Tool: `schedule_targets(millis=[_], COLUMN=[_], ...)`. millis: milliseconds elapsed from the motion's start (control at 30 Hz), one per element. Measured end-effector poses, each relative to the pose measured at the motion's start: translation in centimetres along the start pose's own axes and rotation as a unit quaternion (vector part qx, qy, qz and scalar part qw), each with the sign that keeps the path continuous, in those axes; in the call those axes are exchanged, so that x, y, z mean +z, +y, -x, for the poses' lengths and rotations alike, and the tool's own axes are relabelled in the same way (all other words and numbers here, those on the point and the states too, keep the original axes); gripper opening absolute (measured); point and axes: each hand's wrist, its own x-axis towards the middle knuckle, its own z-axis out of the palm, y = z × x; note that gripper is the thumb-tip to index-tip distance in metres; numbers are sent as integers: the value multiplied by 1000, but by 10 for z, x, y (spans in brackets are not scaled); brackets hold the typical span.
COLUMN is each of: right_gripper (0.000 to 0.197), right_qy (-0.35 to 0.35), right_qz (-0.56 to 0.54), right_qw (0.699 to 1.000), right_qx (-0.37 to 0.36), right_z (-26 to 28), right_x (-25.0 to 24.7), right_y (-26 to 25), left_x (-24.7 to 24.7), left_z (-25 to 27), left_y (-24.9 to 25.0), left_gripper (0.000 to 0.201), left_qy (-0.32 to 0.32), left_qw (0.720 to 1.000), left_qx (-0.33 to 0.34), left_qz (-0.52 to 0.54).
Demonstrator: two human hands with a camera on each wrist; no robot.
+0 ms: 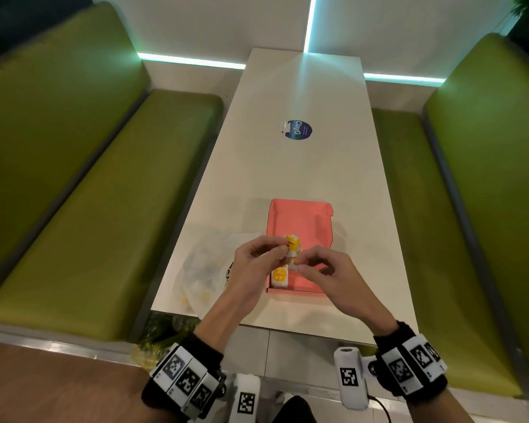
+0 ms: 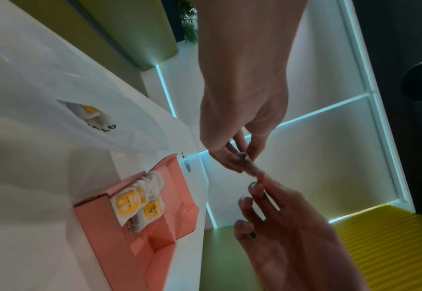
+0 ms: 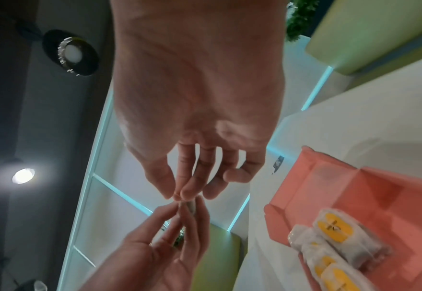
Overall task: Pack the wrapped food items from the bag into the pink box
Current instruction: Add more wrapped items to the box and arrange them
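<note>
Above the near left part of the open pink box (image 1: 300, 221), both hands hold one wrapped food item (image 1: 293, 244), white with a yellow label. My left hand (image 1: 280, 248) pinches its left end and my right hand (image 1: 300, 265) pinches its right end. The left wrist view has the left hand (image 2: 242, 155) coming from the top, pinching the item (image 2: 251, 167). In the right wrist view the right hand (image 3: 182, 195) meets the item (image 3: 191, 205). Other wrapped items (image 3: 334, 226) lie in the box's near left corner (image 1: 280, 277). The white plastic bag (image 1: 205, 270) lies left of the box, with a wrapped item (image 2: 88, 112) showing through it.
The long white table (image 1: 303, 166) carries a round dark sticker (image 1: 300, 129) further back. Green bench seats (image 1: 104, 209) run along both sides of it. The table's near edge is just below the box. Another yellowish bag (image 1: 153, 340) sits below that edge at the left.
</note>
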Motion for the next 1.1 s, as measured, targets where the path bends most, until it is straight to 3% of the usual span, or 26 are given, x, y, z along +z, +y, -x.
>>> schedule_targets(millis=[133, 300, 367, 467, 533, 700, 833, 1100], right_gripper=[13, 28, 40, 46, 40, 22, 5, 5], right_qy=[1, 50, 13, -104, -127, 77, 23, -13], right_qz=[-44, -11, 26, 87, 93, 105, 159, 222], right_qw=[999, 999, 999, 990, 987, 991, 987, 974], right_qx=[1, -11, -28, -42, -41, -40, -22, -41], right_z=[4, 10, 15, 23, 23, 6, -5, -14], right_x=[5, 19, 23, 20, 9, -10, -7, -14], right_y=[-3, 2, 4, 3, -3, -14, -10, 1], left_x=[3, 9, 7, 3, 1, 1, 3, -1], left_z=[2, 6, 6, 4, 3, 6, 10, 4], left_y=[-1, -3, -4, -7, -11, -21, -31, -50], left_gripper=[12, 11, 11, 12, 14, 12, 16, 20], left_qy=[25, 31, 34, 38, 30, -23, -59, -39], left_qw=[997, 992, 991, 985, 982, 977, 979, 963], left_qx=[43, 83, 100, 125, 138, 147, 128, 126], left_qz=[-62, -85, -85, -111, -128, -151, -149, -236])
